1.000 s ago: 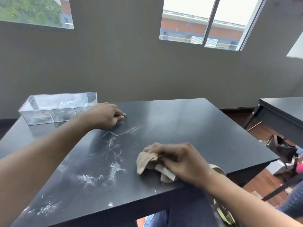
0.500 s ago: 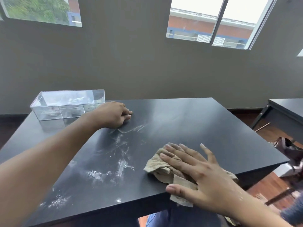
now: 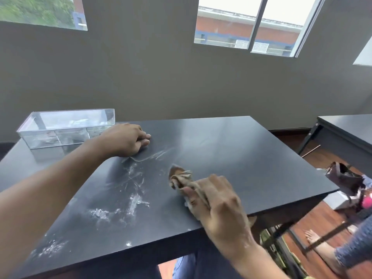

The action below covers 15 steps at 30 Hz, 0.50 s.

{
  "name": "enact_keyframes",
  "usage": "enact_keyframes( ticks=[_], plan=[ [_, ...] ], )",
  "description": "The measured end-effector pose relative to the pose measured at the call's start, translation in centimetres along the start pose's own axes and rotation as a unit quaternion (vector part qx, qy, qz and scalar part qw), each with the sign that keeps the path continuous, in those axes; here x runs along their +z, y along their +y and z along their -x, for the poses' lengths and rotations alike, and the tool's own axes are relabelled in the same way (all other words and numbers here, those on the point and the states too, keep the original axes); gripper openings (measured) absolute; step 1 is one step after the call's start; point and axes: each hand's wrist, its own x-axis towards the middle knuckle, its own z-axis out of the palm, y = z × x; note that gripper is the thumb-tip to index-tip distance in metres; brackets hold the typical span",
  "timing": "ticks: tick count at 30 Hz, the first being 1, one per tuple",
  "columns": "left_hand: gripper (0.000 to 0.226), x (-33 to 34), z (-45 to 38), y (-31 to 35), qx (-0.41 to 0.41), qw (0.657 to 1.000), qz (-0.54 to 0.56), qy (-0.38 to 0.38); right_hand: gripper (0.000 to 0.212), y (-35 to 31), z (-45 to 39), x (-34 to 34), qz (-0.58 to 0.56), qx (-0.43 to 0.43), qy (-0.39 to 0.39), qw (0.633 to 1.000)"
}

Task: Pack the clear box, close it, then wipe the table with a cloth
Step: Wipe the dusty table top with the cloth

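We are finding the right hand (image 3: 217, 200), fingers bunching the cloth (image 3: 181, 179), needing flatter pressure toward the white smears (image 3: 132, 190) (left hand (image 3: 125, 140) curled, bracing the bench (image 3: 241, 154)).

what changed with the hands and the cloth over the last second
The right hand flattened on the crumpled beige cloth, then regripped it and pushed it farther onto the black table. The left hand, clear plastic box and white smears stayed put.
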Motion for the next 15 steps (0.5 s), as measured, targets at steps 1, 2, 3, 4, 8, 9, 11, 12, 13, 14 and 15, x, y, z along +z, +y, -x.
enact_keyframes(
  ticks=[1,2,3,4,8,9,11,12,13,14,15],
  plan=[
    [0.039,-0.1,0.0,0.1,-0.001,1.000,0.003,-0.002,0.025,-2.0,0.0,1.4,0.004,-0.022,-0.037,0.999],
    [0.039,-0.2,0.2,0.1,-0.001,1.000,0.009,-0.005,0.024,-3.5,0.1,2.5,0.003,-0.038,-0.066,0.997],
    [0.038,-0.3,0.3,0.1,-0.003,1.000,0.019,-0.009,0.024,-4.2,0.1,3.0,-0.003,-0.048,-0.088,0.995],
    [0.038,-0.4,0.5,0.1,-0.005,0.999,0.035,-0.014,0.025,-4.1,0.0,3.0,-0.017,-0.047,-0.104,0.993],
    [0.034,-1.3,2.1,-0.5,-0.010,0.995,0.096,-0.025,0.038,0.0,-1.3,1.2,0.025,0.038,-0.099,0.994],
    [0.033,-1.5,2.7,-0.8,-0.013,0.994,0.106,-0.022,0.044,0.8,-1.8,0.8,0.056,0.076,-0.084,0.992],
    [0.032,-1.7,4.4,-1.7,-0.018,0.992,0.122,-0.009,0.045,0.3,-2.4,1.0,0.086,0.128,-0.077,0.985],
    [0.031,-1.7,5.4,-2.2,-0.021,0.991,0.128,-0.002,0.042,-1.0,-2.4,1.7,0.087,0.131,-0.085,0.984],
    [0.030,-1.6,6.4,-2.7,-0.024,0.991,0.133,0.009,0.041,-2.9,-2.4,2.6,0.081,0.116,-0.099,0.985],
    [0.030,-1.5,7.5,-3.2,-0.023,0.990,0.135,0.021,0.042,-5.2,-2.3,3.8,0.065,0.087,-0.121,0.987],
    [0.031,-1.4,8.5,-3.6,-0.022,0.990,0.137,0.032,0.046,-7.7,-2.0,5.0,0.045,0.051,-0.146,0.987]
  ],
)
